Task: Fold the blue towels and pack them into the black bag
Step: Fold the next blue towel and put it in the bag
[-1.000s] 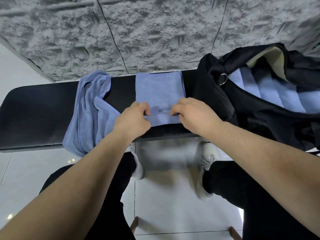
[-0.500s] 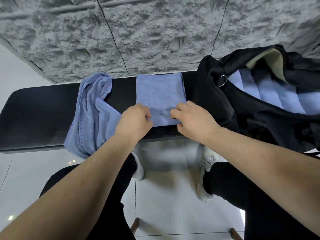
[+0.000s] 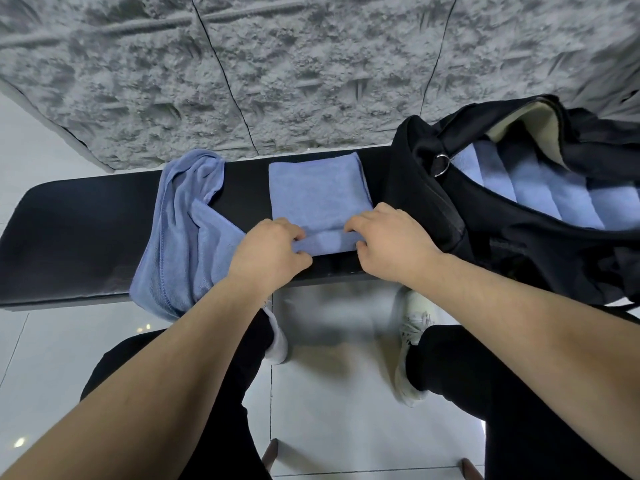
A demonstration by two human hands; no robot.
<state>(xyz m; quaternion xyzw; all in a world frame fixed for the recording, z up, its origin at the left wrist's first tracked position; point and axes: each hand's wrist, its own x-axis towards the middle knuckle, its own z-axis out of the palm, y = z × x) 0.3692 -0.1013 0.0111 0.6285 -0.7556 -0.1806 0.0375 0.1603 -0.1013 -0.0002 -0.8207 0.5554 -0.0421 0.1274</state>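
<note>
**On the black bench, both hands pinch a folded towel's near edge**

On the black bench (image 3: 86, 237), a folded blue towel (image 3: 317, 192) lies flat between a rumpled blue towel (image 3: 183, 230) and the black bag (image 3: 450, 216). The left hand (image 3: 266, 254) and right hand (image 3: 391, 244) each curl fingers and thumb round its near edge, lifting a narrow flap. The rumpled towel drapes over the bench's front edge. The bag stands open at right, with folded towels (image 3: 540, 195) packed in a row inside.

Soft matt terry towels (image 3: 320, 195), a matt black cloth bag (image 3: 429, 206) with a shiny metal ring (image 3: 442, 165), a smooth black table (image 3: 76, 237), glossy floor tiles (image 3: 332, 393), a rough grey wall (image 3: 277, 71).
</note>
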